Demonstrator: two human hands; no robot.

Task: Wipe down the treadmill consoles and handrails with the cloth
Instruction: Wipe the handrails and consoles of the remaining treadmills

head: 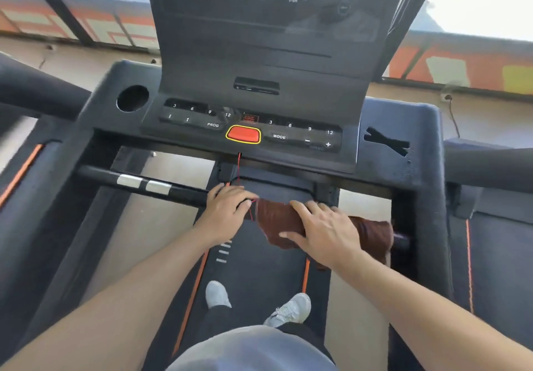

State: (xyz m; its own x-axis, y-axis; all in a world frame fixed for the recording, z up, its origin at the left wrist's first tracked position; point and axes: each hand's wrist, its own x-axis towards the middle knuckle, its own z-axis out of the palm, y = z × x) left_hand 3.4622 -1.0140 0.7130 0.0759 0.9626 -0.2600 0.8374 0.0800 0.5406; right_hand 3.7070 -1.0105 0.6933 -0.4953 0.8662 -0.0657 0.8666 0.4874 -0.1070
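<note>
A dark brown cloth [372, 232] is draped over the right half of the black front handrail [178, 190] below the console [253, 128]. My right hand [320, 232] lies on the cloth with its fingers wrapped over the bar, holding the cloth against it. My left hand [229, 207] grips the bare bar just left of the cloth, beside the thin red safety cord [238, 168] that hangs from the console. The bar's silver pulse sensors [143, 183] show further left.
The console has a red stop button [243, 134], number keys, a round cup holder [132, 98] on the left and a slot [386, 141] on the right. Thick side handrails [37, 91] [490, 168] reach out both ways. My feet [259, 304] stand on the belt.
</note>
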